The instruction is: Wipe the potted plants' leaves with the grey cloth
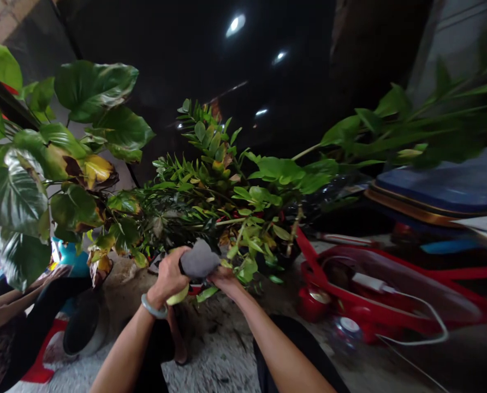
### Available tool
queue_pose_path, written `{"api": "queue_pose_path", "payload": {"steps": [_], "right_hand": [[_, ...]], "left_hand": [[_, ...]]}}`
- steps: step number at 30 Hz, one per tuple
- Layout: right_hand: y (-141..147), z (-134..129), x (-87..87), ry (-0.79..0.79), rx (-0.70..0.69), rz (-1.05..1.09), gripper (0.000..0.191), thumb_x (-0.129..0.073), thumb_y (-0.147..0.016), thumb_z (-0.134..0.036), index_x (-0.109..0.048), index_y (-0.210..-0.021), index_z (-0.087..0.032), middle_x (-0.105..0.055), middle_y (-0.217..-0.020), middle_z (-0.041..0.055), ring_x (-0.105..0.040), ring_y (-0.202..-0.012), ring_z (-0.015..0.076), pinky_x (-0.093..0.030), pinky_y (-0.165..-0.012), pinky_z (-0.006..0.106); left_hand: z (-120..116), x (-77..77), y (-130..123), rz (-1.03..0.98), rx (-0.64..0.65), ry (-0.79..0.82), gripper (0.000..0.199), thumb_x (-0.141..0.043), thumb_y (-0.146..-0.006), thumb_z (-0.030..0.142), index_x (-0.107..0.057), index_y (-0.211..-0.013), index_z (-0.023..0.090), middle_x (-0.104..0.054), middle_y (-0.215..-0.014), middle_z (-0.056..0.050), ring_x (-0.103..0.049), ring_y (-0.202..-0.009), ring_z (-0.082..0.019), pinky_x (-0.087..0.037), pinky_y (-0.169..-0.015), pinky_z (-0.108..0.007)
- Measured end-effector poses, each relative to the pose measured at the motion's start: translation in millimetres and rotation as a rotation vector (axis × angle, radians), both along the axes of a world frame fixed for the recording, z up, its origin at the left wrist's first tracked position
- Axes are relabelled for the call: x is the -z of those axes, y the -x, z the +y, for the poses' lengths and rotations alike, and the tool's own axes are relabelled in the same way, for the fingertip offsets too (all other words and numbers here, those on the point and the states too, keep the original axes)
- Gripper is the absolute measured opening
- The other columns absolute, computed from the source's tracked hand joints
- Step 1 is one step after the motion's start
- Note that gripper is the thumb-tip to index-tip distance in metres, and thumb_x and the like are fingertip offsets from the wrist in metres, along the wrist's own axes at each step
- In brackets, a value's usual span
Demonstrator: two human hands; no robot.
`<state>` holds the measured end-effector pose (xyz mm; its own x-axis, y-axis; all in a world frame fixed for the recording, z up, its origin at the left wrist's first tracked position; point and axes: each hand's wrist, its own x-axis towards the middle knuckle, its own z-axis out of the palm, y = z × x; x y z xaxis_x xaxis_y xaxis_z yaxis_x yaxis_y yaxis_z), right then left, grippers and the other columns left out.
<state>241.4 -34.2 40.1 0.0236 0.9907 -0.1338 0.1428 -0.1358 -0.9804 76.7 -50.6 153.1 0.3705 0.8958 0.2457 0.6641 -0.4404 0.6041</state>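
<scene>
My left hand (170,279), with a pale bangle at the wrist, is closed around a soft grey thing that looks like a cloth (200,258). Just below that hand shows a pale yellow rounded object (178,296), partly hidden by it. At the cloth's right end is my right hand (224,277). Its fingers are curled and partly hidden, so what they hold cannot be made out. Green leaves (249,267) of a potted plant hang right beside it, with a dense leafy plant (211,147) behind both hands.
At left stands a large-leaved plant (75,147) with some yellowed, browned leaves. A seated person (18,316) is beside a dark bucket (85,325) and a red stool (42,355). To the right lie a red basket (440,322) holding a white cabled device (368,282), and a clear jar (347,330).
</scene>
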Motion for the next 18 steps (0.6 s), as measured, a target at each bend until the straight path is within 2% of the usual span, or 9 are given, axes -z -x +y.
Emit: {"api": "queue_pose_path", "payload": {"steps": [2,5,8,10,11,13,15,17,18], "right_hand": [[-4,-1,3.6,0.001,-0.003,-0.008,0.009,-0.06,-0.058,-0.02,-0.055,-0.052,-0.023,-0.06,-0.051,-0.0001,-0.061,-0.064,0.0214,-0.041,-0.058,0.029],[-5,-1,8.6,0.016,0.002,0.0,0.011,-0.058,-0.062,-0.028,-0.055,-0.053,-0.023,-0.056,-0.049,-0.0026,-0.058,-0.058,0.0176,-0.04,-0.056,0.027],[-3,2,11.8,0.044,0.027,0.021,0.017,-0.055,-0.067,-0.037,-0.056,-0.06,-0.023,-0.058,-0.053,-0.0028,-0.059,-0.055,0.0159,-0.037,-0.051,0.025],[-2,4,12.6,0.062,0.039,0.027,0.019,-0.056,-0.068,-0.041,-0.059,-0.065,-0.022,-0.061,-0.058,-0.0019,-0.062,-0.057,0.0169,-0.036,-0.049,0.024],[-2,5,12.7,0.069,0.035,0.031,0.02,-0.057,-0.068,-0.041,-0.06,-0.068,-0.022,-0.062,-0.06,-0.0018,-0.063,-0.058,0.0175,-0.036,-0.048,0.024],[-3,8,12.4,0.075,-0.011,0.031,0.018,-0.058,-0.066,-0.04,-0.061,-0.069,-0.022,-0.062,-0.06,-0.0021,-0.064,-0.06,0.0179,-0.038,-0.05,0.024],[-6,12,11.9,0.083,-0.115,0.016,0.015,-0.06,-0.064,-0.037,-0.059,-0.065,-0.022,-0.062,-0.059,-0.0026,-0.063,-0.06,0.0168,-0.039,-0.052,0.024],[-12,16,11.4,0.116,-0.222,-0.005,0.012,-0.059,-0.061,-0.034,-0.055,-0.062,-0.022,-0.06,-0.056,-0.0033,-0.06,-0.058,0.0154,-0.037,-0.051,0.024],[-15,19,11.0,0.136,-0.26,-0.011,0.012,-0.059,-0.06,-0.033,-0.054,-0.061,-0.022,-0.059,-0.055,-0.0037,-0.058,-0.057,0.0148,-0.036,-0.051,0.023]], "left_hand": [[-18,7.5,14,-0.012,-0.024,0.128,0.061,-0.071,-0.058,0.01,-0.068,-0.118,0.02,-0.076,-0.11,-0.005,-0.07,-0.102,-0.027,-0.052,-0.095,-0.039],[-30,-0.9,38,-0.131,-0.11,0.116,0.059,-0.075,-0.056,0.014,-0.069,-0.115,0.019,-0.075,-0.109,-0.004,-0.069,-0.104,-0.028,-0.052,-0.097,-0.038],[-19,-11.9,60,-0.274,-0.278,-0.019,0.061,-0.075,-0.059,0.021,-0.067,-0.119,0.017,-0.074,-0.114,-0.007,-0.067,-0.107,-0.03,-0.051,-0.098,-0.039],[-8,-9.2,70,-0.292,-0.418,-0.071,0.064,-0.074,-0.061,0.023,-0.064,-0.124,0.016,-0.072,-0.118,-0.009,-0.067,-0.11,-0.03,-0.05,-0.099,-0.039],[-5,-4.5,75,-0.251,-0.459,-0.042,0.065,-0.073,-0.061,0.021,-0.063,-0.125,0.017,-0.073,-0.117,-0.009,-0.067,-0.108,-0.029,-0.05,-0.099,-0.04],[-4,8.7,82,-0.096,-0.412,0.112,0.066,-0.073,-0.058,0.015,-0.066,-0.123,0.018,-0.075,-0.109,-0.007,-0.068,-0.102,-0.029,-0.051,-0.095,-0.04],[-10,19.3,89,0.036,-0.248,0.283,0.064,-0.073,-0.053,0.01,-0.07,-0.117,0.019,-0.076,-0.101,-0.005,-0.069,-0.097,-0.029,-0.052,-0.091,-0.039],[-14,20.0,98,0.026,-0.168,0.321,0.062,-0.073,-0.051,0.008,-0.073,-0.112,0.019,-0.077,-0.102,-0.004,-0.069,-0.098,-0.029,-0.052,-0.092,-0.038],[-14,15.8,103,-0.025,-0.209,0.278,0.062,-0.073,-0.051,0.009,-0.073,-0.112,0.019,-0.076,-0.104,-0.004,-0.069,-0.1,-0.029,-0.052,-0.094,-0.038]]}}
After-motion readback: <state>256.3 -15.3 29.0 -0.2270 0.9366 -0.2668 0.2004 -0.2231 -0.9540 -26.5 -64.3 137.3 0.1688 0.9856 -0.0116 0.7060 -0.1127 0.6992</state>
